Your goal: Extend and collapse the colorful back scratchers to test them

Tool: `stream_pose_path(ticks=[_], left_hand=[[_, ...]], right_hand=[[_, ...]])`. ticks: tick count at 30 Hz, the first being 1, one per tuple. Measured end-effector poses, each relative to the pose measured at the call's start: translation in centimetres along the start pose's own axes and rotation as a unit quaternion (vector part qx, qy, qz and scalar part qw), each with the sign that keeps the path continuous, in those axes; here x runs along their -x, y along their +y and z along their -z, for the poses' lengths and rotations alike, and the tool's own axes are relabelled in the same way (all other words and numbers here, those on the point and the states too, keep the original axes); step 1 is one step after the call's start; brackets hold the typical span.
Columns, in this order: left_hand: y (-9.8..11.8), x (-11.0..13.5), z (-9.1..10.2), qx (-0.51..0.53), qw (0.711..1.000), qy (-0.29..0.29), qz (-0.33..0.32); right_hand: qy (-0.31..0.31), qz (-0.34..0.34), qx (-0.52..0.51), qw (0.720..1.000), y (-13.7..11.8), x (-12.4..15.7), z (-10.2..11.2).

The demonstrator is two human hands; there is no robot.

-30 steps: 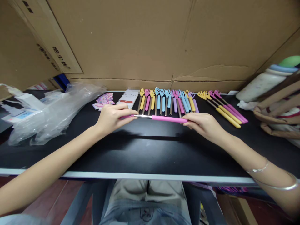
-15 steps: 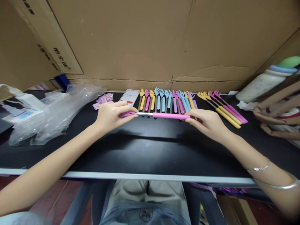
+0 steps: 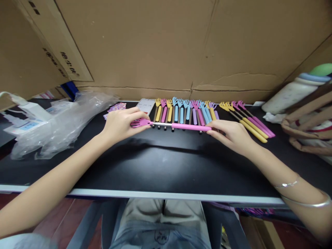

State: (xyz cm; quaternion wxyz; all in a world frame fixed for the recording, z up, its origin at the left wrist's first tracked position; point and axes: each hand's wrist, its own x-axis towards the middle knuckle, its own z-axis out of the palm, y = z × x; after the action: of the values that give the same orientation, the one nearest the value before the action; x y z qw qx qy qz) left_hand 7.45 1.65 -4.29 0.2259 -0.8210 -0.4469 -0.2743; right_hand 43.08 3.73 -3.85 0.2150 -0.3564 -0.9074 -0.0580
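Observation:
A pink back scratcher [image 3: 190, 127] with a metal shaft is held level above the black table, spanning both hands. My left hand [image 3: 124, 125] pinches its claw-shaped head between thumb and fingers. At the other end, my right hand [image 3: 229, 133] grips the tip of the pink handle. Behind it lies a row of back scratchers [image 3: 181, 112] in yellow, pink, blue and purple, heads toward the cardboard. To the right of that row, several more yellow and pink back scratchers [image 3: 250, 124] lie at a slant.
Clear plastic bags [image 3: 59, 124] and a white power strip [image 3: 28, 126] are at the left. A phone [image 3: 145, 106] and small printed packets [image 3: 116, 107] lie toward the back. A bottle [image 3: 293, 91] and a brown bag [image 3: 306, 121] stand right. Cardboard [image 3: 155, 45] walls the back.
The pink back scratcher has turned slightly, so its claw face shows more and its handle sits a little further right. Both hands keep hold of it.

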Motion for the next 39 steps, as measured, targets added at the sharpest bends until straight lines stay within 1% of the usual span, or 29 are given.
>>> stream_pose_path(ticks=[6, 10, 18, 23, 30, 32, 34, 39], left_hand=[[-0.1, 0.3, -0.4, 0.06, 0.998, -0.012, -0.019], [0.1, 0.3, -0.3, 0.093, 0.995, 0.001, -0.021], [0.7, 0.3, -0.1, 0.105, 0.994, 0.023, -0.013], [0.9, 0.3, -0.2, 0.095, 0.994, 0.048, -0.021], [1.7, 0.1, -0.2, 0.082, 0.994, 0.068, -0.02], [2.1, 0.2, -0.2, 0.069, 0.995, 0.068, -0.011], [2.4, 0.2, -0.3, 0.056, 0.996, 0.07, -0.009], [3.0, 0.2, -0.3, 0.036, 0.997, 0.072, 0.003]], right_hand=[[-0.017, -0.012, -0.07, 0.997, -0.2, 0.1, -0.4], [-0.039, -0.031, -0.108, 0.993, -0.3, 0.2, -0.7], [-0.048, -0.056, -0.187, 0.98, -0.7, -0.1, -0.5], [-0.024, -0.069, -0.206, 0.976, -1.1, -0.2, -0.4], [0.042, -0.078, -0.249, 0.964, -1.7, 0.2, 0.1], [0.044, -0.082, -0.238, 0.967, -1.8, 0.1, 0.3], [0.039, -0.083, -0.204, 0.975, -1.8, 0.0, 0.4], [0.003, -0.071, -0.136, 0.988, -1.7, -0.1, 0.1]])
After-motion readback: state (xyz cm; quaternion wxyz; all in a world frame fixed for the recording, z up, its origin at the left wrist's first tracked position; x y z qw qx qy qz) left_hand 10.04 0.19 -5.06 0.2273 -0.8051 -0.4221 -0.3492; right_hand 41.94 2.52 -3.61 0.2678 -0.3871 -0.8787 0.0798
